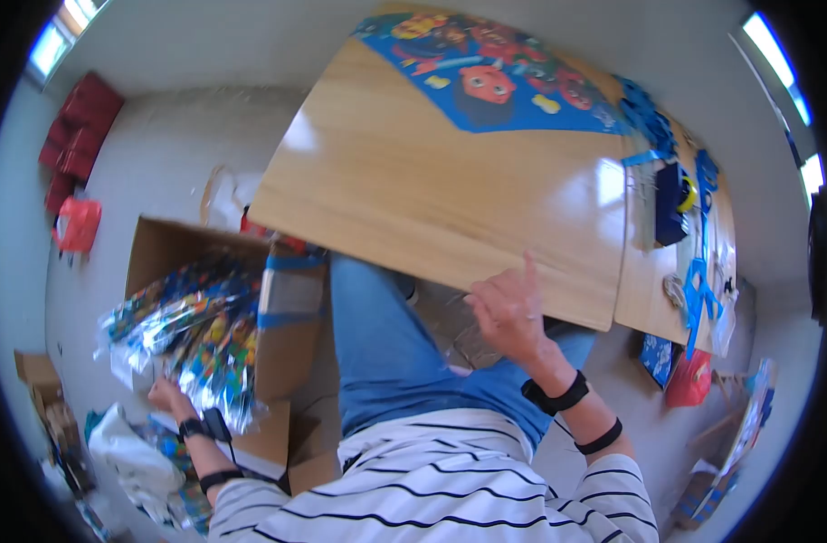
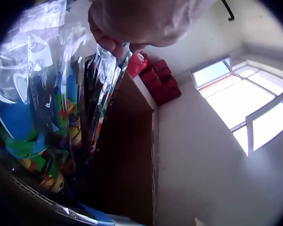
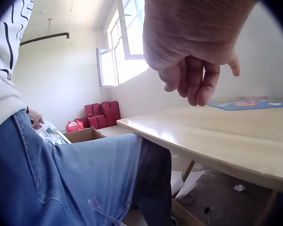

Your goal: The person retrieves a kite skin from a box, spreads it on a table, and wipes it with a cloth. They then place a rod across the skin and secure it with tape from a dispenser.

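My left hand (image 1: 166, 396) is over the near left side of a cardboard box (image 1: 291, 339) on the floor, pinching the edge of a clear plastic bag (image 2: 104, 70) between thumb and fingers. Beside it, several more clear bags (image 1: 205, 312) with colourful printed contents stand packed in the box. My right hand (image 1: 508, 312) is raised by the near edge of the wooden table (image 1: 432, 199). One of its fingers points out, the others hang loosely bent, and nothing is in it.
A blue cartoon-printed sheet (image 1: 522, 81) covers the table's far end. Blue ribbons (image 1: 698, 290) and a dark blue box (image 1: 671, 204) lie on the right. Dark red boxes (image 1: 79, 131) and a red plastic bag (image 1: 77, 224) are at the far left; a white bag (image 1: 133, 452) lies near my left arm.
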Demonstrator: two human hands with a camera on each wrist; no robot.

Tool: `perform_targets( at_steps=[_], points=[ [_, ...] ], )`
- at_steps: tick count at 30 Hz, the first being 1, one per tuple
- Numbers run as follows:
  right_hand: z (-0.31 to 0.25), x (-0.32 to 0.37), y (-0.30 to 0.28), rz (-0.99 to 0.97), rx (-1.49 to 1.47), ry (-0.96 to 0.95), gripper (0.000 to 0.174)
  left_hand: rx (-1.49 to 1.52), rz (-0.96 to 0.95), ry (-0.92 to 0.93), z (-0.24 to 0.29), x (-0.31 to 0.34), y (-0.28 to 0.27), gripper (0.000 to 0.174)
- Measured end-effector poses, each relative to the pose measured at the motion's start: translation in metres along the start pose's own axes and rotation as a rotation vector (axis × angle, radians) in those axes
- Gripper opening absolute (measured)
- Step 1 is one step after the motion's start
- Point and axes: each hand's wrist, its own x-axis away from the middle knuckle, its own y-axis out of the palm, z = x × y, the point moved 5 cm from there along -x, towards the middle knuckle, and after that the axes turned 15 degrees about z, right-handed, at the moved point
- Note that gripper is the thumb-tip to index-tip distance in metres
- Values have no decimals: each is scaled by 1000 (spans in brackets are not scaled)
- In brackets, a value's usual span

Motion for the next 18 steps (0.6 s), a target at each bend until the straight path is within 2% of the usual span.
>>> perform_targets(
  at_steps=[1, 3, 5, 7, 9, 10, 11, 12, 14, 15, 18],
  points=[
    [6, 2, 2, 1, -5, 13, 7, -45, -13, 107, 1, -10, 15, 15],
    [17, 4, 5, 8, 8, 49, 4, 122, -149, 179, 39, 38, 50, 12],
    [27, 10, 8, -12, 24, 67, 6, 250, -511, 226, 83, 95, 107, 9],
    [39, 15, 4, 13, 25, 110, 4, 377, -838, 492, 170, 211, 130, 5],
    [53, 20, -5, 24, 37, 147, 4, 395, -1106, 513, 245, 325, 144, 7],
    [61, 23, -10, 43, 63, 169, 3, 352, -1094, 743, 275, 371, 155, 8],
    [71, 28, -17, 63, 87, 194, 3, 454, -1161, 825, 304, 421, 160, 12],
    [81, 34, -24, 79, 111, 218, 3, 341, -1154, 1007, 329, 466, 166, 16],
    [99, 47, -40, 120, 146, 305, 4, 412, -1333, 1116, 368, 553, 179, 25],
    [107, 54, -45, 141, 155, 346, 4, 430, -1349, 1245, 383, 590, 190, 28],
    [125, 77, -59, 171, 161, 425, 4, 402, -1459, 1318, 405, 679, 228, 34]
  ],
)
